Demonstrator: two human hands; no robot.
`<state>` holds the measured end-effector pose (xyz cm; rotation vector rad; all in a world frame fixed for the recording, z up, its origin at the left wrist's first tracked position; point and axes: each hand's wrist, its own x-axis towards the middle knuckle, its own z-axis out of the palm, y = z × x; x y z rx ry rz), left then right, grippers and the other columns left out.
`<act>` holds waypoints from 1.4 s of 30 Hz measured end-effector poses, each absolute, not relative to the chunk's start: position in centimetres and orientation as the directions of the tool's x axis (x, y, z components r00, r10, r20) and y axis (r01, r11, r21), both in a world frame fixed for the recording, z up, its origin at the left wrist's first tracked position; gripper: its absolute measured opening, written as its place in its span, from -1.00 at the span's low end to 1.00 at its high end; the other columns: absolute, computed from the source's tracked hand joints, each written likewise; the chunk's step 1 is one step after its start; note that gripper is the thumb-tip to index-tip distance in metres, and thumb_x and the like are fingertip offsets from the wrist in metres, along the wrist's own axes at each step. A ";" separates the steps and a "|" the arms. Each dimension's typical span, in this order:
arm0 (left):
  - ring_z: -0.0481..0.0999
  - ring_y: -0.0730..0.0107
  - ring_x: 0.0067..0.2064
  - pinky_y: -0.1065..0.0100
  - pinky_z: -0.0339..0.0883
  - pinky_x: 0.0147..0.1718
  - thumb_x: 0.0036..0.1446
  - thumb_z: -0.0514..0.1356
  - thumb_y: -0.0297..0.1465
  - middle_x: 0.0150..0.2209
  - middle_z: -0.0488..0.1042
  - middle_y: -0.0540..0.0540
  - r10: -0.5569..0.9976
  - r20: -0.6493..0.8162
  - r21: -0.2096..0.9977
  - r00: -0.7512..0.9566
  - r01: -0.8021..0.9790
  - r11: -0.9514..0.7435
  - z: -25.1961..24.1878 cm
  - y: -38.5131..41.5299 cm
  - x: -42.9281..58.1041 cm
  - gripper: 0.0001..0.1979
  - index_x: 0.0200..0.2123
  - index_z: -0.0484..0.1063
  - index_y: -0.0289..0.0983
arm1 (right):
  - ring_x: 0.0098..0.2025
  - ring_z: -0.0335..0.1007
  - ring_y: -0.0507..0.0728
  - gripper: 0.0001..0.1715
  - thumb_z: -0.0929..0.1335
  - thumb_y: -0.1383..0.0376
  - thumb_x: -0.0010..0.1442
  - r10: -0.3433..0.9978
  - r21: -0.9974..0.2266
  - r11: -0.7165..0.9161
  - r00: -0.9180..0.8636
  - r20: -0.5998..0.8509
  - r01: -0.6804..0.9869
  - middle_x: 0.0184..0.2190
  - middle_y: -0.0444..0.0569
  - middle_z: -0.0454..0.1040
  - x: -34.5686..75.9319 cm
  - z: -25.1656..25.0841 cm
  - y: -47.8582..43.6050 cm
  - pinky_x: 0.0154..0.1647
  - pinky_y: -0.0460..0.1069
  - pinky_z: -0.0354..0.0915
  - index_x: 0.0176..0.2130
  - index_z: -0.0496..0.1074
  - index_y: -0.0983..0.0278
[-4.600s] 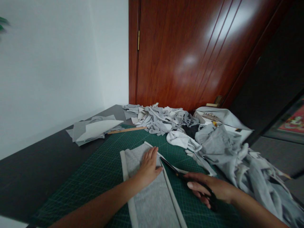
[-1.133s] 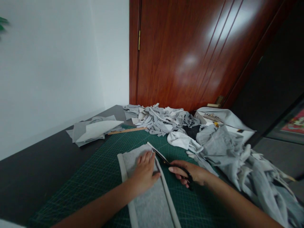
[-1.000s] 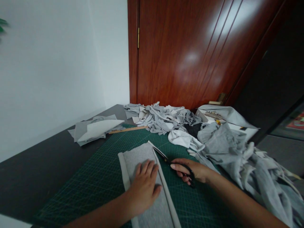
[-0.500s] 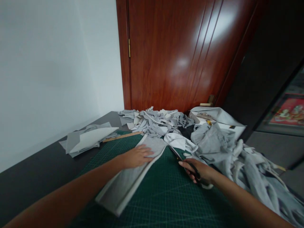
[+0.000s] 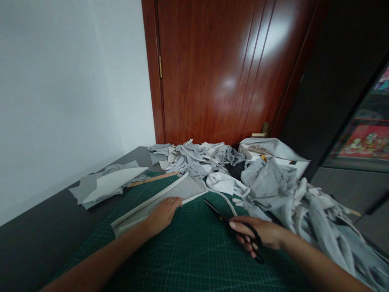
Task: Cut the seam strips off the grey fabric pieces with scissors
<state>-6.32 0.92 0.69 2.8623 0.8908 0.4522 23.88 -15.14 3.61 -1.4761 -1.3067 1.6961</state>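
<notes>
A long grey fabric piece (image 5: 190, 185) with pale edges lies across the green cutting mat (image 5: 194, 235). My left hand (image 5: 164, 213) is closed on its near edge, fingertips curled over the rim. In my right hand (image 5: 258, 233) is a pair of black scissors (image 5: 217, 211), gripped by the handles. Their blades look closed and point up and left, just short of the fabric. A narrow pale strip (image 5: 226, 199) curves from the fabric's far right corner towards the scissors. Beside that corner sits a bunched white cloth (image 5: 226, 183).
Fabric scraps (image 5: 194, 158) are heaped at the back. Left of the mat is a stack of cut pieces (image 5: 111, 184), near a wooden ruler-like strip (image 5: 153, 178). A white box (image 5: 291, 164) and piled grey cloth (image 5: 270, 180) stand right. A door (image 5: 209, 73) rises behind.
My left hand has slid from lying on the fabric down to its near edge, and the piece has swung left. The scissors have come away from the fabric, towards me.
</notes>
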 end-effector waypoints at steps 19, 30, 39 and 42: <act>0.41 0.24 -0.13 0.19 0.29 -0.05 0.23 0.05 -0.50 -0.26 0.46 -0.12 0.695 0.391 0.308 0.604 0.625 -0.717 -0.1 -0.3 -2.4 -0.80 -0.29 0.49 -0.26 | -0.65 0.24 -0.08 -0.29 0.36 -0.27 -0.01 0.812 -0.903 -0.404 -0.396 -0.428 0.147 -0.58 -0.25 0.31 21.1 2.9 -15.7 -0.70 -0.15 0.34 -0.25 0.24 0.26; 0.40 0.22 -0.11 0.18 0.25 -0.07 0.23 0.08 -0.51 -0.23 0.46 -0.10 0.713 0.414 0.322 0.566 0.641 -0.696 -0.8 -1.6 -2.6 -0.82 -0.23 0.48 -0.25 | -0.62 0.30 -0.06 -0.24 0.38 -0.28 -0.05 0.813 -0.885 -0.447 -0.353 -0.462 0.128 -0.56 -0.22 0.36 19.8 3.3 -16.5 -0.65 -0.14 0.40 -0.20 0.28 0.28; 0.47 0.31 -0.16 0.31 0.30 -0.11 0.09 0.16 -0.63 -0.26 0.53 -0.07 0.627 0.378 0.416 0.681 0.480 -0.772 -0.5 -1.8 -3.2 -0.74 -0.29 0.59 -0.22 | -0.62 0.28 -0.07 -0.19 0.39 -0.29 -0.06 0.810 -0.873 -0.466 -0.329 -0.485 0.142 -0.54 -0.21 0.35 19.8 3.5 -17.4 -0.67 -0.14 0.39 -0.14 0.28 0.29; 0.48 0.32 -0.14 0.31 0.31 -0.10 0.02 0.10 -0.70 -0.25 0.54 -0.07 0.586 0.371 0.390 0.721 0.451 -0.802 -0.1 -1.9 -3.7 -0.62 -0.28 0.60 -0.20 | -0.62 0.29 -0.06 -0.18 0.39 -0.26 -0.03 0.807 -0.872 -0.468 -0.334 -0.487 0.141 -0.54 -0.20 0.37 19.9 3.6 -17.7 -0.67 -0.14 0.40 -0.07 0.26 0.30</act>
